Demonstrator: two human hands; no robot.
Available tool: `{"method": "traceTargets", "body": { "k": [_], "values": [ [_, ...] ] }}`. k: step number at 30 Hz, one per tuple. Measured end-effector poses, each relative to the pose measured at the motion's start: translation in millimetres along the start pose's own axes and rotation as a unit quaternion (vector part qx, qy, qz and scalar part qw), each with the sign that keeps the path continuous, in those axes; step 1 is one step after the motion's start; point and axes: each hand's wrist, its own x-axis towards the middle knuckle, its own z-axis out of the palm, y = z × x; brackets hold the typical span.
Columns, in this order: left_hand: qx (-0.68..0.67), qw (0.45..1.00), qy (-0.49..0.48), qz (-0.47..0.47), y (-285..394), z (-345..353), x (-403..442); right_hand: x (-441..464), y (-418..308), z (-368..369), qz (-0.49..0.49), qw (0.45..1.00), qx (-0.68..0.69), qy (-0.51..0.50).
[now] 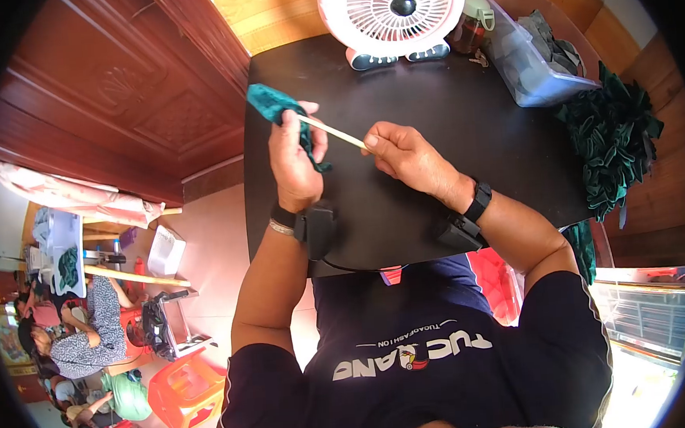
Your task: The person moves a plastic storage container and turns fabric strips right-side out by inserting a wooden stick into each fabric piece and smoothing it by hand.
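Observation:
A dark green velvet fabric piece point(271, 102) is held in my left hand point(296, 154), its upper end sticking out past the fingers and a narrow tail hanging by the palm. My right hand point(403, 151) grips the near end of a thin pale stick point(336, 131) between thumb and fingers. The stick's other end reaches the fabric at my left fingertips; whether it goes inside the cloth I cannot tell. Both hands are above the black table point(382, 219).
At the table's back stands a pink-and-white fan point(393, 7). A clear plastic bin point(537, 69) with dark cloth is at the right, beside a heap of green velvet pieces point(616, 138). An orange stool point(187, 392) and several people are off to the left.

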Motion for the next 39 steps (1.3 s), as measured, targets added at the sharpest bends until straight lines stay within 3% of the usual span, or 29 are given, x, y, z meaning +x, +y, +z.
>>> {"method": "traceTargets", "body": {
  "k": [5,7,10,13,15,17,21,25,31,34,39],
  "values": [
    [-0.019,0.999,0.035,-0.026,0,8,-3,-6,-6,15,0.035,0.996,0.075,0.027],
    [0.052,0.995,-0.074,-0.052,-2,12,-11,-5,-6,15,0.038,0.991,0.124,0.032],
    [0.047,0.989,-0.116,-0.08,-1,17,-11,-5,-3,13,-0.011,0.989,0.14,0.046],
    [0.095,0.989,-0.094,-0.055,2,11,-8,1,2,8,-0.067,0.995,0.032,0.06],
    [0.014,1.0,-0.007,0.011,13,10,-2,3,4,2,-0.045,0.998,0.016,0.051],
    [-0.121,0.993,-0.009,-0.008,25,-7,8,4,4,1,-0.03,0.998,-0.007,0.047],
    [-0.149,0.988,-0.015,-0.029,19,-14,6,1,4,9,-0.046,0.994,-0.087,0.037],
    [-0.14,0.988,0.064,-0.029,17,-22,9,0,7,12,-0.069,0.994,-0.077,0.038],
    [-0.11,0.992,0.067,0.007,28,-5,2,-6,-1,15,-0.061,0.99,-0.113,0.053],
    [-0.135,0.99,0.01,-0.046,27,-7,2,-5,2,14,-0.126,0.968,-0.202,0.079],
    [-0.143,0.984,-0.016,-0.1,22,-10,3,-5,6,14,-0.124,0.976,-0.155,0.089]
  ]
}}
